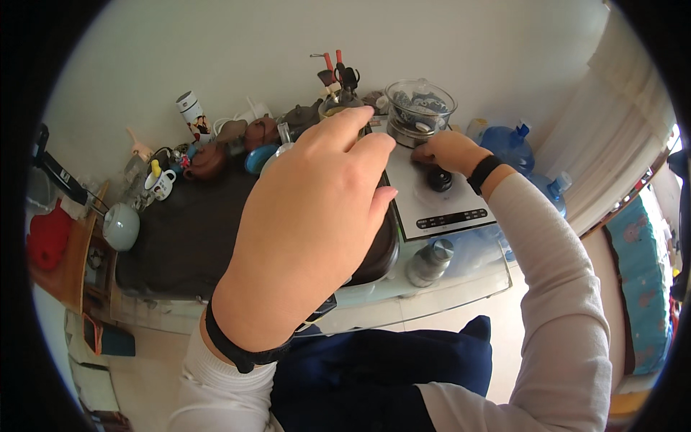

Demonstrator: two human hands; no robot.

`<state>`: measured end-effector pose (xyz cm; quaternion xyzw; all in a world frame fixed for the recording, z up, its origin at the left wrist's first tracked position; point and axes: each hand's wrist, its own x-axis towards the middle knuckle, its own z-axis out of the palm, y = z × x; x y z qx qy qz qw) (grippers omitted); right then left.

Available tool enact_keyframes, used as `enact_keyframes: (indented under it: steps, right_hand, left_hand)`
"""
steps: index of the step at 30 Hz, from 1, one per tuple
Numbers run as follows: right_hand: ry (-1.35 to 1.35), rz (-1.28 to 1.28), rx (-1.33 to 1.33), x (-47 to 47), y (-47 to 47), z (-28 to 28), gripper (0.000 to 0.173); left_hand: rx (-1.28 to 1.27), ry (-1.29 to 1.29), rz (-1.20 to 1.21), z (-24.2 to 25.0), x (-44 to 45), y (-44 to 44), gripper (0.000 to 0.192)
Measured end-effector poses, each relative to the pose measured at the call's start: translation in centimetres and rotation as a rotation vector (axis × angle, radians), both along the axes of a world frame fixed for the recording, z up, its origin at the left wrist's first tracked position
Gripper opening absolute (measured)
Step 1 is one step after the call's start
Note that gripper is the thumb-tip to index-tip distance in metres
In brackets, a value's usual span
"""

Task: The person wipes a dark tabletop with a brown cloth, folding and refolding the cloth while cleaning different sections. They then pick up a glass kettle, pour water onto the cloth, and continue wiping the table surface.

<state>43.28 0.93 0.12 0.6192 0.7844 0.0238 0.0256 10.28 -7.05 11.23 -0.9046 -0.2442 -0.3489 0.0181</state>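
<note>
My left hand (318,200) is raised close to the camera, back up, fingers somewhat apart, and nothing shows in it. It covers part of the dark tea tray (183,237). My right hand (453,153) reaches over the light panel (415,205) of an electric tea stove. Its fingertips are beside the lower edge of a lidded glass pot (397,121); whether they grip anything is hidden. Blue-patterned cups (426,102) lie inside the pot. Just below the hand, a round black part (440,180) sits on the panel.
Brown clay teapots (208,162), a blue dish (261,157) and a cartoon mug (160,184) line the tray's far side. A glass bottle (430,263) stands on the glass tabletop (459,289) near its front edge. Large blue water bottles (510,146) are at right, a pale round pot (121,227) at left.
</note>
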Motion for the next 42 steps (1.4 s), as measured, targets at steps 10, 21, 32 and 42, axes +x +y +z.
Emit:
enact_keyframes:
  steps: [10, 21, 32, 42]
  right_hand:
    - [0.333, 0.054, -0.049, -4.4, 1.0, 0.7, 0.028]
    - [0.545, -0.025, 0.048, -5.7, -3.1, -2.4, 0.02]
    - [0.769, -0.079, 0.044, -5.0, -11.5, -4.2, 0.024]
    - [0.646, 0.004, 0.184, -2.4, -15.6, -4.0, 0.026]
  left_hand:
    - [-0.052, -0.003, -0.045, -0.5, -0.1, -0.4, 0.032]
    - [-0.05, -0.019, -0.097, -0.9, 0.6, -1.8, 0.03]
    - [-0.106, 0.311, -0.123, -8.1, 5.6, -7.1, 0.022]
    - [0.052, 0.438, 0.02, -16.2, 8.2, -5.8, 0.035]
